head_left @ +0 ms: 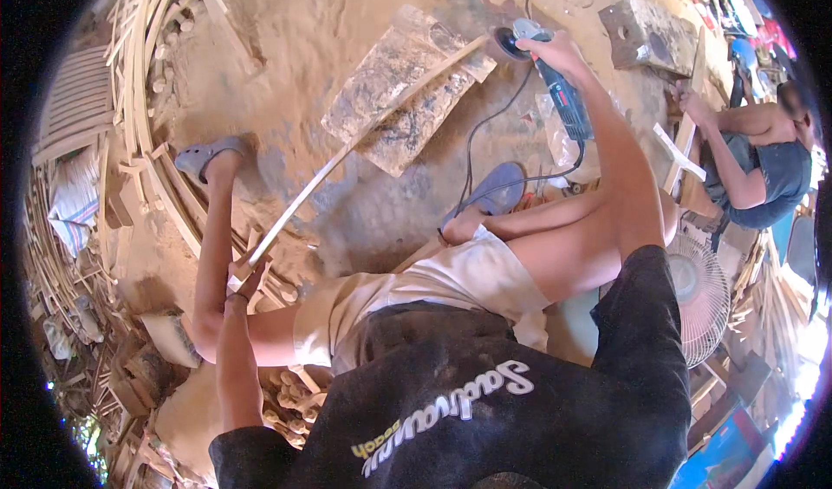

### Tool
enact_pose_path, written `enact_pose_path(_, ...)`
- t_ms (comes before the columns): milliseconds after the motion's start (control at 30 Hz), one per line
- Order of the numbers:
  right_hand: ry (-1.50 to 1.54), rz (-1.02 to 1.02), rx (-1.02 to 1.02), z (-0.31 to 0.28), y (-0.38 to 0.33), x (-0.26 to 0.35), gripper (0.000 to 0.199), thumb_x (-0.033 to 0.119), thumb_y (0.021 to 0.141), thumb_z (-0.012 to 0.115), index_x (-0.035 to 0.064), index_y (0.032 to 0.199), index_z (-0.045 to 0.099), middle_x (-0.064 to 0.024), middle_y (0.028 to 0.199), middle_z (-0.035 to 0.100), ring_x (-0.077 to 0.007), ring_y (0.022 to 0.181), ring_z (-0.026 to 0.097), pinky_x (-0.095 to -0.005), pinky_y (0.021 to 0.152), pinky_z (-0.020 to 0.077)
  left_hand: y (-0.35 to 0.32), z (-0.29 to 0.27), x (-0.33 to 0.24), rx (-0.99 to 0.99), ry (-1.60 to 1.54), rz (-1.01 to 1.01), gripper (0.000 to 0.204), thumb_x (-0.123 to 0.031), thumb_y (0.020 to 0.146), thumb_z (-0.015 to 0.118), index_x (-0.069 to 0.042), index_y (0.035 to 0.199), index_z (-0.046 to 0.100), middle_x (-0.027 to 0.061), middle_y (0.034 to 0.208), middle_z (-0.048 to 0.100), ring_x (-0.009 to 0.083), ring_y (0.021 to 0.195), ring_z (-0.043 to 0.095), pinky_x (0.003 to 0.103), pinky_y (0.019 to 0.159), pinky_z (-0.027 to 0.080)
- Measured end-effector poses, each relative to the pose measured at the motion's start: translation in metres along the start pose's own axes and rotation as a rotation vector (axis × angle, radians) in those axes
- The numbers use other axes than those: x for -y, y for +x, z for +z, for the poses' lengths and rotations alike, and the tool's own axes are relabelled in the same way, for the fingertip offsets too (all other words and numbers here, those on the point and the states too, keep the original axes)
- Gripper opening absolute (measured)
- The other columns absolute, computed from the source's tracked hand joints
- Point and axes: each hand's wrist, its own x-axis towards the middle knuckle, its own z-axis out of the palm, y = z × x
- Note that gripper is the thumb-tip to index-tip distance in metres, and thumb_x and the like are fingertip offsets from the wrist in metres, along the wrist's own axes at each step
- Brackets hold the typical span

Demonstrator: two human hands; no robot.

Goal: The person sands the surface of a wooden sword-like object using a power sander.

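My left hand [246,279] is closed around the lower end of a long, thin wooden strip [322,172], beside my left knee. The strip slants up and to the right across a worn, dusty board [390,73] on the ground. My right hand [559,54] grips a blue angle grinder [567,103] near its head. Its dark round disc [510,45] is close to the strip's far end; whether they touch I cannot tell. A power cord [475,133] runs from the grinder's rear and loops over the ground.
Bundled wooden strips [143,64] line the left side. A heavy block [650,36] lies beyond the grinder. At right, a round fan [696,298] stands near my knee, and another person [754,155] sits holding a wooden piece. My sandalled feet flank the board.
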Motion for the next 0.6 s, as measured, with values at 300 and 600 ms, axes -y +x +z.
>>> enact_pose_path(300, -0.013, 0.02, 0.01, 0.0, 0.007, -0.004, 0.064, 0.062, 0.076, 0.089, -0.0009, 0.076, 0.076, -0.0139, 0.08, 0.077, -0.0274, 0.076, 0.075, -0.042, 0.074, 0.0589, 0.004, -0.003, -0.008, 0.004, 0.048, -0.022, 0.058, -0.023, 0.099, 0.08, -0.008, 0.149, 0.055, 0.0142, 0.124, 0.073, 0.0222, 0.097, 0.073, 0.041, 0.081, 0.06)
enact_pose_path(600, -0.365, -0.162, -0.155, 0.039, -0.064, 0.06, 0.092, 0.063, 0.08, 0.087, -0.0047, 0.132, 0.053, -0.0334, 0.117, 0.076, -0.0504, 0.11, 0.077, -0.0549, 0.095, 0.0616, 0.005, -0.012, -0.008, -0.004, 0.064, -0.032, 0.067, -0.018, 0.098, 0.076, -0.009, 0.155, 0.042, 0.0164, 0.134, 0.067, 0.0267, 0.104, 0.072, 0.045, 0.087, 0.059)
